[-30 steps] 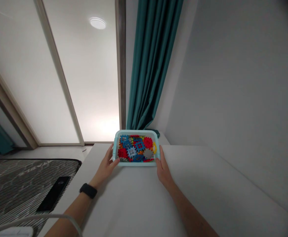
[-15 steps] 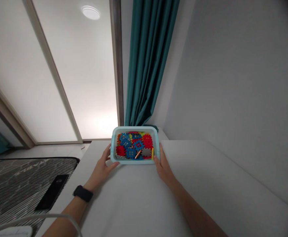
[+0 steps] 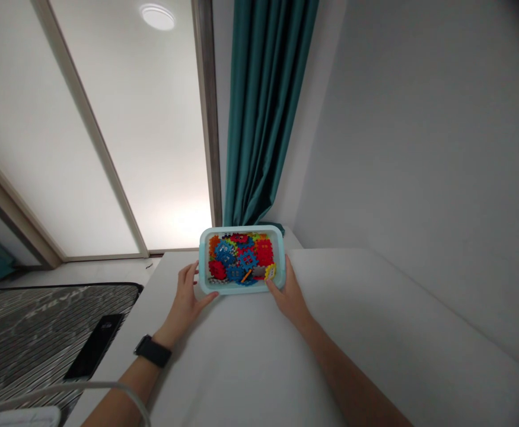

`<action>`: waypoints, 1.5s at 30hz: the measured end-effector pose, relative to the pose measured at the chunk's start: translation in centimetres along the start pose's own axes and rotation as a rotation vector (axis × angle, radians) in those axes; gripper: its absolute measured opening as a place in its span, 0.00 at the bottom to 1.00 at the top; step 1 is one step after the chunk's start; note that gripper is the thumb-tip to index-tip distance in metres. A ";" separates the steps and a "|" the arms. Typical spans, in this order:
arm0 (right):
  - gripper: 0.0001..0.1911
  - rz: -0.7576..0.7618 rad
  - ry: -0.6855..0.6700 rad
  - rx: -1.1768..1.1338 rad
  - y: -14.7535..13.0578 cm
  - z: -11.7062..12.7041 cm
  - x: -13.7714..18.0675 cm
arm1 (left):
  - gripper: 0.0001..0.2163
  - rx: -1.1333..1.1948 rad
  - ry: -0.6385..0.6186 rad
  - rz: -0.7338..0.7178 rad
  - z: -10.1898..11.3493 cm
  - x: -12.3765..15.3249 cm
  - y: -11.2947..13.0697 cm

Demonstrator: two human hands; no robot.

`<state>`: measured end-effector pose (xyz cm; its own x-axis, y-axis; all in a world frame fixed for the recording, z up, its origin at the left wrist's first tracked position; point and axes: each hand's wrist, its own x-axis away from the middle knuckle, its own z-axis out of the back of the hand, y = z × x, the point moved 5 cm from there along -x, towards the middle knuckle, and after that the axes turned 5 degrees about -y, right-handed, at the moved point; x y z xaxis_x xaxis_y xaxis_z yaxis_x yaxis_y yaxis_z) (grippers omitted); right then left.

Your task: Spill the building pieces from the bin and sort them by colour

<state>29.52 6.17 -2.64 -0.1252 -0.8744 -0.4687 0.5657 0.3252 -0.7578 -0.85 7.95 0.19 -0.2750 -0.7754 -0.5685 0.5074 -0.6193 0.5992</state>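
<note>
Light-blue plastic tray (image 3: 203,258) of multicolour interlocking plastic tiles (image 3: 245,255) sits at far edge of white bench (image 3: 241,362). L hand (image 3: 187,293) & R hand (image 3: 289,295) spread at near corners, grip unclear. Uneven lift could tip tray, spilling tiles.

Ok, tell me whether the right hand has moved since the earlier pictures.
Yes: the right hand has moved left against the tray, its fingers now over the tray's near right corner by a yellow piece.
</note>
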 end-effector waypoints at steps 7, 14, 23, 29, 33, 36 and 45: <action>0.47 0.018 0.084 0.069 -0.3 -0.5 -0.3 | 0.40 -0.103 0.026 -0.029 -0.7 -0.1 -0.3; 0.47 -0.017 0.126 0.262 -0.4 -0.7 -0.2 | 0.39 -0.150 0.044 -0.009 -1.5 0.2 -0.2; 0.48 -0.011 0.095 0.345 -1.0 -0.4 0.2 | 0.39 -0.077 0.068 0.048 -1.0 0.2 1.1; 0.46 0.008 0.008 0.346 -1.0 0.1 0.9 | 0.32 -0.005 0.138 0.161 -0.9 0.0 1.3; 0.45 -0.013 -0.008 0.370 -0.6 0.0 1.2 | 0.31 -0.061 0.139 0.141 -0.9 -0.2 1.2; 0.45 -0.026 0.015 0.375 -0.9 -0.3 1.0 | 0.31 -0.081 0.116 0.102 -1.0 -0.2 1.2; 0.45 -0.021 0.104 0.326 -1.8 -0.6 0.1 | 0.27 0.030 0.148 0.135 -0.9 -0.3 0.8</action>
<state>28.00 5.68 -1.60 -0.2123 -0.8330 -0.5109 0.7909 0.1606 -0.5904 0.34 7.80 0.30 -0.0821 -0.8263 -0.5573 0.5066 -0.5161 0.6906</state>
